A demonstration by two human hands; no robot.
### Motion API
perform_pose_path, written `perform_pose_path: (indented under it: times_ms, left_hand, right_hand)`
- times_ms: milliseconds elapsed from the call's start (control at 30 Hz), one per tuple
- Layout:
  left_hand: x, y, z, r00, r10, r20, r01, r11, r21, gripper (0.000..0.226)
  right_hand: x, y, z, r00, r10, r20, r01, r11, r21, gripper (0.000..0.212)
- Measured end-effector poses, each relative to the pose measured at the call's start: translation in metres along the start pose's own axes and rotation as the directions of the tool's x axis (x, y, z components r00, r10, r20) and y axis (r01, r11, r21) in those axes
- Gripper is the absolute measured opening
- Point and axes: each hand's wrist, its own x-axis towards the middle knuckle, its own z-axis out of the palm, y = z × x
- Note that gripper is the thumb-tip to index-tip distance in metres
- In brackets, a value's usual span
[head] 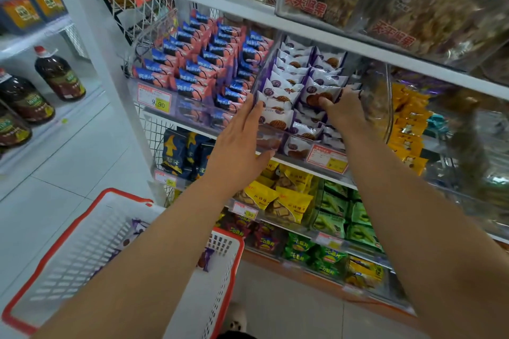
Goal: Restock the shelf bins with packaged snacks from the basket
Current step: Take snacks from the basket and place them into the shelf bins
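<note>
Bright, even light, soft shadows. Wide-angle bowing at edges. Blur at 1-3 o'clock on clear bins, possibly glare; centre sharp.

Pale tiled floor, white metal shelving, bottle-lined side shelf, bright even light.

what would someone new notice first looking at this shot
First, the two bare arms reaching up the middle to a clear shelf bin packed with white and purple snack packets: the right hand pinches one packet at the top of the stack, while the left hand lies flat against the bin's front left corner. Next, the white basket with a red rim at lower left, with a few purple packets showing inside.
</note>
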Motion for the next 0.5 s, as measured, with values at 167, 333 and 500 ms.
perform_pose_path:
  times_ms: [167,333,500]
  left_hand:
    - [-0.0003,0.0021,-0.0032,1.0,-0.008,0.011,0.008,1.0,-0.018,0.086]
    - [0.0004,0.0047,-0.0027,1.0,-0.025,0.016,0.025,0.998,-0.051,0.085]
    - [0.0008,0.0063,0.0015,1.0,-0.028,0.003,0.028,0.997,-0.066,0.085]
  right_hand:
    - [0.0007,0.0045,-0.0008,1.0,-0.009,-0.017,0.009,1.0,-0.003,0.032]
    - [0.0005,0.0034,-0.0088,0.992,0.026,-0.121,-0.018,0.998,0.066,0.068]
    - [-0.004,0.002,-0.0064,0.999,-0.037,-0.011,0.037,0.998,0.05,0.035]
